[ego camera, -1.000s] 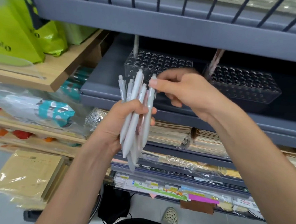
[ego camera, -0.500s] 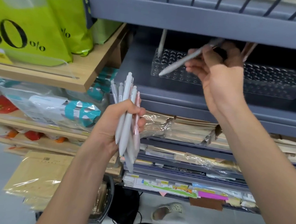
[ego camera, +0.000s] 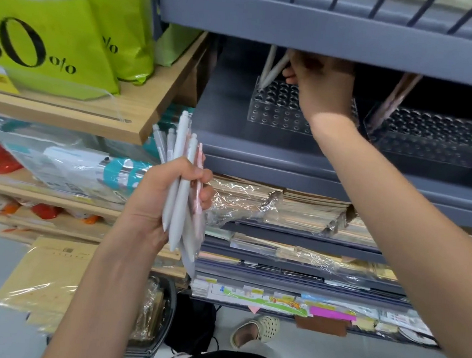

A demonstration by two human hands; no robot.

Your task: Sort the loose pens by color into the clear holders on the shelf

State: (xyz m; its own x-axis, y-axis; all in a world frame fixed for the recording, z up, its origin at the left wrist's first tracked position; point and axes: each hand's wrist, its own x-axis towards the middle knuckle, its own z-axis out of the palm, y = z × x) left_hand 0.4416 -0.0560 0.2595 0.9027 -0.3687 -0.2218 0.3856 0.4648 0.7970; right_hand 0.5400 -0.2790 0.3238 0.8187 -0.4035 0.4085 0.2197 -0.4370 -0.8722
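My left hand (ego camera: 163,198) grips a bundle of pens (ego camera: 182,196), mostly white-grey with a pink one among them, held upright in front of the shelves. My right hand (ego camera: 318,85) reaches under the upper grey shelf and holds a white pen (ego camera: 277,68), its tip at a hole in the far left corner of the left clear holder (ego camera: 276,110). Another white pen (ego camera: 268,63) stands in that corner beside it. The right clear holder (ego camera: 432,137) has pink pens (ego camera: 395,96) leaning at its left end.
The grey shelf (ego camera: 260,155) carries both holders; the upper shelf's edge (ego camera: 301,23) hangs low over them. Green bags (ego camera: 70,27) sit on a wooden shelf (ego camera: 138,103) at left. Stacked wrapped notebooks (ego camera: 298,210) fill the shelves below. A sandalled foot (ego camera: 255,329) is on the floor.
My right hand pulled one white pen from the bundle, carried it up and left under the shelf, and now has its tip at the left holder. The left hand kept the bundle.
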